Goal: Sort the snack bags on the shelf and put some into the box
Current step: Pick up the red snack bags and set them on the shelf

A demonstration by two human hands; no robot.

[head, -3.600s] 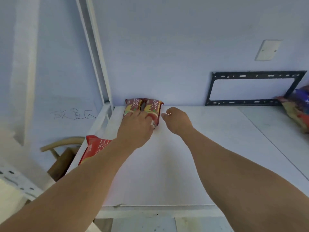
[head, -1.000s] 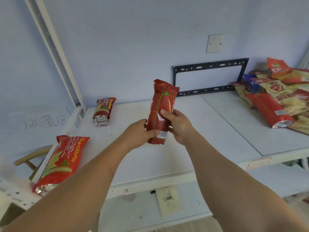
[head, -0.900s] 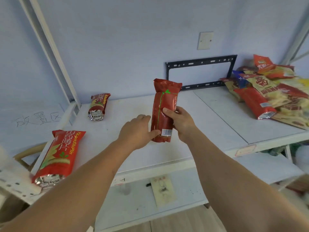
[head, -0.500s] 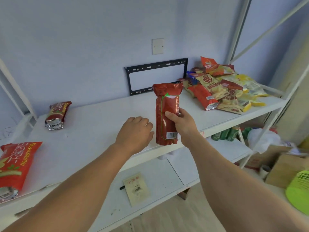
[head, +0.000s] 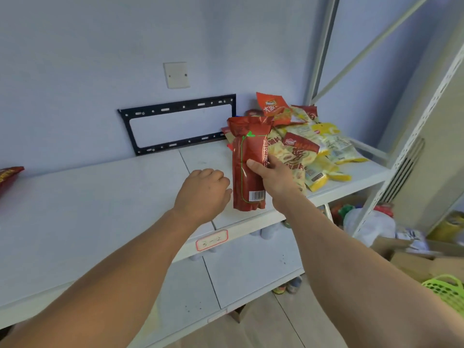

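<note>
My right hand (head: 273, 175) grips a tall dark red snack bag (head: 248, 162) upright above the front edge of the white shelf (head: 100, 212), barcode side toward me. My left hand (head: 203, 194) hovers just left of the bag with loosely curled fingers, holding nothing. A pile of yellow and red snack bags (head: 311, 146) lies on the shelf's right end, behind the held bag. Another red bag (head: 8, 175) shows at the far left edge. A cardboard box (head: 411, 259) sits on the floor at lower right.
A black metal bracket (head: 175, 124) is fixed to the wall behind the shelf. White shelf posts (head: 324, 46) rise at the right. A green basket (head: 447, 292) sits at lower right. A lower shelf (head: 238, 270) lies beneath, with a label (head: 212, 240) on the upper shelf's edge.
My left hand has let go of the red bag, which my right hand alone now holds. The view has swung right, toward the pile of bags and the box.
</note>
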